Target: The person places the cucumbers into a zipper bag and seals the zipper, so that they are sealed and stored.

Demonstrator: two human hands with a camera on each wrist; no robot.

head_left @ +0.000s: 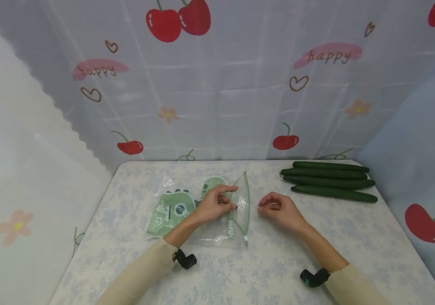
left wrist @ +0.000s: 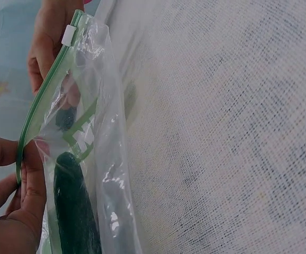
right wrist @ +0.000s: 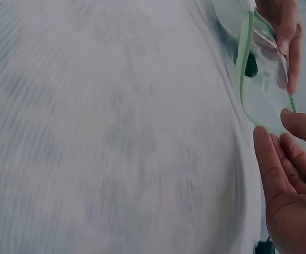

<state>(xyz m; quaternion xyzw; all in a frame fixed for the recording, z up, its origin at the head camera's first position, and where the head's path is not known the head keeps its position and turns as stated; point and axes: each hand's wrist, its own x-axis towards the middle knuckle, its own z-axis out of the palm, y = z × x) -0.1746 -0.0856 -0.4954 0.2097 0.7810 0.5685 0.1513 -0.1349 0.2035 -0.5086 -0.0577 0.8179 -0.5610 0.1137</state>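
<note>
A clear zip bag (head_left: 217,235) with a green dinosaur print lies on the table, its green-edged mouth (head_left: 247,203) gaping toward the right. My left hand (head_left: 212,205) holds the bag at its mouth; in the left wrist view its thumb and fingers pinch the green zip strip (left wrist: 32,114). Inside the bag is a dark green cucumber (left wrist: 74,206), mostly covered by print and hand in the head view. Just right of the mouth, my right hand (head_left: 281,209) hovers with loosely bent fingers (right wrist: 271,164) and nothing in them. A white slider (head_left: 245,238) sits at the zip's near end.
Several long cucumbers (head_left: 328,183) lie side by side at the table's back right. A pale floral cloth covers the table (head_left: 278,275). Behind it hangs a curtain (head_left: 221,84) with cherries and hearts. Each wrist carries a black camera mount (head_left: 314,278).
</note>
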